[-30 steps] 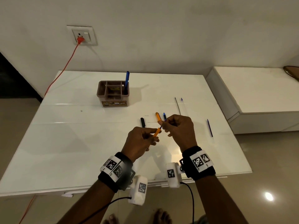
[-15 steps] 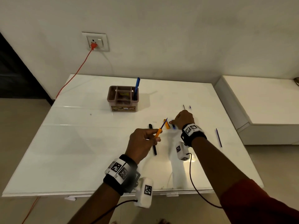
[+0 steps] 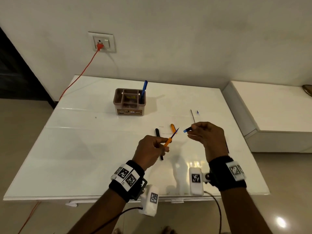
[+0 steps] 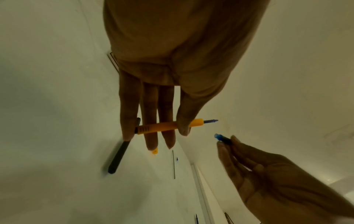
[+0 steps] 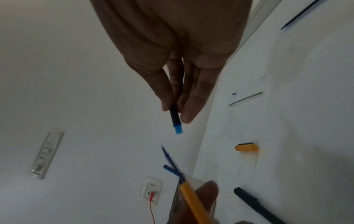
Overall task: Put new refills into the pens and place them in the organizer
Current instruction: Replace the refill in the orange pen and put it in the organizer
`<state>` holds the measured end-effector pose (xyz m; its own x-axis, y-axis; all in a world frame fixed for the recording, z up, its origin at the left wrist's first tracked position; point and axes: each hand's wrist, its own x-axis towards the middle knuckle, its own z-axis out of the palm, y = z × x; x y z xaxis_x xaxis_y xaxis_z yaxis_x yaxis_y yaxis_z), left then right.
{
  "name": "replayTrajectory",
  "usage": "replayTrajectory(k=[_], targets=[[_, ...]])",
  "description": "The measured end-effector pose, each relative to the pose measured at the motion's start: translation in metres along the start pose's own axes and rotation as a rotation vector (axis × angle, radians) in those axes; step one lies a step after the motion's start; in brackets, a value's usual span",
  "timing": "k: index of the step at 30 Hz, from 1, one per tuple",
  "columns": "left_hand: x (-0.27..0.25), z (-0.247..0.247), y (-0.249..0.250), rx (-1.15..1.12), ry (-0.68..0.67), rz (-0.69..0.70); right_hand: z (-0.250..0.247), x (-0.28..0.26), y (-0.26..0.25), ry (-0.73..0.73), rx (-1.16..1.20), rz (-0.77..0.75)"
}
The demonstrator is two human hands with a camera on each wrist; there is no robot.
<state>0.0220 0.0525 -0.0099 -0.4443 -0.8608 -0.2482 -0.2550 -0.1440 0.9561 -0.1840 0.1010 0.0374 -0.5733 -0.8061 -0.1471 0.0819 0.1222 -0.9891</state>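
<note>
My left hand grips an orange pen barrel above the table, and a blue refill sticks out of its far end. Just right of that tip, my right hand pinches a short black piece with a blue end, apart from the refill. The left wrist view shows the barrel under my fingers and the short piece facing it. The brown organizer stands at the back with a blue pen upright in its right compartment.
On the white table lie an orange cap, a black pen partly under my left hand, and a thin grey refill. An orange cable runs from the wall socket. A white ledge sits at the right.
My right hand reached to the table beside the orange cap, then lifted back towards the refill tip with the short black and blue piece. The left hand kept holding the orange barrel.
</note>
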Motion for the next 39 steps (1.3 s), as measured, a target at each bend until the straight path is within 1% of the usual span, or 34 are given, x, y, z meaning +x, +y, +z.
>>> replayTrajectory(k=[2, 4, 7, 11, 14, 19, 24, 33, 39], targets=[[-0.002, 0.001, -0.002, 0.025, -0.025, -0.008, -0.004, -0.021, -0.001, 0.01, 0.075, -0.05], [-0.003, 0.002, -0.006, 0.076, -0.05, -0.006, -0.002, -0.031, 0.001, 0.016, 0.107, -0.084], [-0.003, 0.002, -0.012, 0.149, -0.046, -0.023, 0.005, -0.03, 0.005, 0.033, 0.06, -0.142], [-0.001, 0.002, -0.013, 0.158, -0.035, -0.025, 0.013, -0.027, 0.01, 0.008, -0.04, -0.186], [0.0, 0.004, -0.012, 0.178, -0.045, -0.021, 0.015, -0.026, 0.014, 0.013, -0.08, -0.19], [0.001, 0.006, -0.013, 0.182, -0.044, -0.02, 0.009, -0.023, 0.015, 0.054, -0.081, -0.197], [0.002, 0.007, -0.013, 0.191, -0.05, -0.017, 0.012, -0.023, 0.017, 0.038, -0.106, -0.179], [0.003, 0.006, -0.014, 0.199, -0.05, -0.015, 0.014, -0.023, 0.014, 0.071, -0.088, -0.216], [0.003, 0.008, -0.012, 0.215, -0.039, -0.008, 0.016, -0.024, 0.017, 0.012, -0.146, -0.197]])
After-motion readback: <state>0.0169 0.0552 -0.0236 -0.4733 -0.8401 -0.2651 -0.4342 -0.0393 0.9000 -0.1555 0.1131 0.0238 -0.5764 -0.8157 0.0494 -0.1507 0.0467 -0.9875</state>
